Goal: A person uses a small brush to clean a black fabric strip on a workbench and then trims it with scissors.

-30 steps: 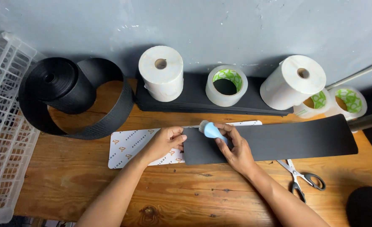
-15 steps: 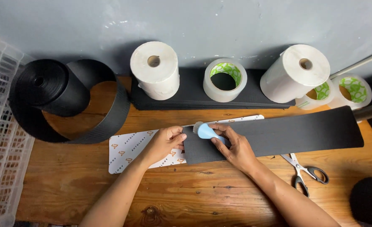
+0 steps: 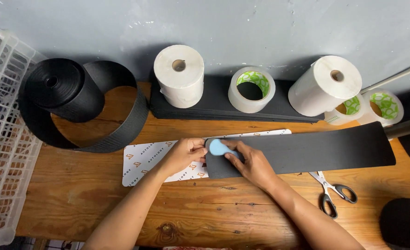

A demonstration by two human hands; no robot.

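Black strip lies flat on the wooden worktop, only one view here (head cam). Long axis runs left-right, slightly tilted: right end sits higher, closer to the wall, left end lower. Left end of the strip is under both hands; the rest runs off to the right of them.

Right hand rests on top of the strip's left end, fingers curled around a small light-blue tool, pressing it onto the strip near the left edge. Tool's rounded end points left.

Left hand is just left of the strip, fingers bent narrow, fingertips touching the strip's left edge next to the blue tool. Can't tell whether it pinches the edge or only presses it.

White printed sheet lies under the strip's left end and sticks out to the left of it, beneath the left hand.

Relative to the strip: scissors just below its right half, closed, handles toward the near edge. Behind it along the wall, two white paper rolls and a clear tape roll on a dark pad. Black webbing roll far left of it, partly unwound in a loop. White plastic basket further left.
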